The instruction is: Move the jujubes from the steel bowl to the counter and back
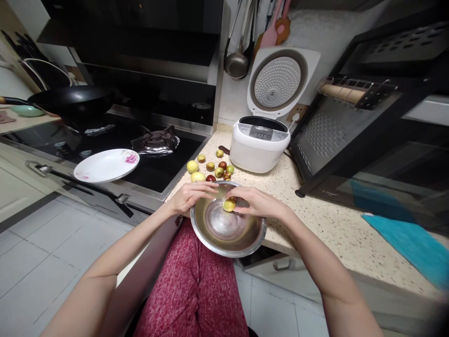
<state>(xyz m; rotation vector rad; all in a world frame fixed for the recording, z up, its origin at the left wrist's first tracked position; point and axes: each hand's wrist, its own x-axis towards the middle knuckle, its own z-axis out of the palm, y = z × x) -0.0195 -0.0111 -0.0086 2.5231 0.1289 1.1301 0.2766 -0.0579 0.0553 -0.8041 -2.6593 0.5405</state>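
Observation:
A stainless steel bowl sits over the front edge of the counter, tilted towards me. My left hand is closed on the bowl's left rim, with its fingers reaching over the inside. Inside the bowl, my right hand pinches a yellow-green jujube between thumb and fingers. Behind the bowl lie several loose jujubes, green, brown and dark red. Two larger pale yellow fruits lie to their left, partly hidden at the front by the bowl.
A white rice cooker with its lid raised stands behind the fruit. On the left, a white plate overhangs the stove edge, and a black wok rests on the far burner. A black oven and blue cloth are at the right.

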